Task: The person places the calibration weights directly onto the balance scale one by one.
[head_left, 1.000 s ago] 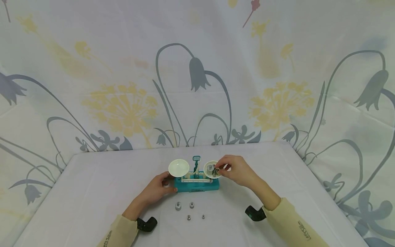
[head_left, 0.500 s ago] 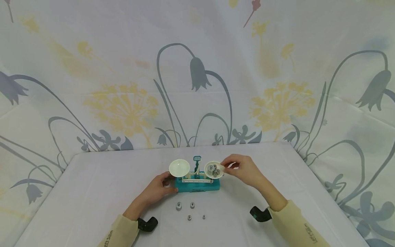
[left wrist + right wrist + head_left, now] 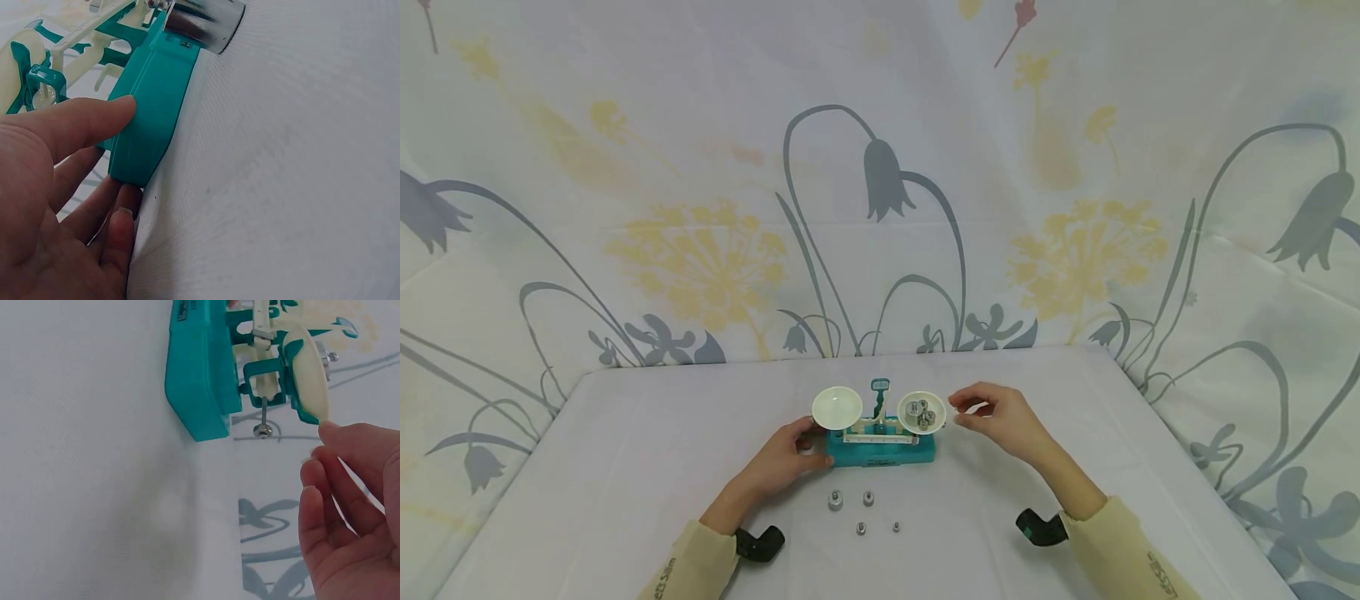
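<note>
In the head view, a teal balance scale (image 3: 880, 454) stands on the white table. My left hand (image 3: 778, 460) grips the left end of its base; in the left wrist view the thumb (image 3: 112, 119) lies on the front face and the fingers reach behind. The cream left pan (image 3: 837, 408) holds nothing. Several silver weights (image 3: 922, 412) are grouped in the cream right pan (image 3: 938, 403). My right hand (image 3: 1003, 421) hovers just right of that pan, fingers loosely bent around nothing. In the right wrist view its thumb appears close to the pan's edge (image 3: 312, 378).
Several loose metal weights, the largest a silver cylinder (image 3: 835, 500), stand on the table (image 3: 700, 567) in front of the scale. A flower-printed curtain (image 3: 880, 250) hangs behind the table. Black camera mounts (image 3: 762, 544) stick out from both wrists.
My right hand has drawn back from over the right pan to its right side, and the weights in the pan have come into full view. The left hand has kept its grip.
</note>
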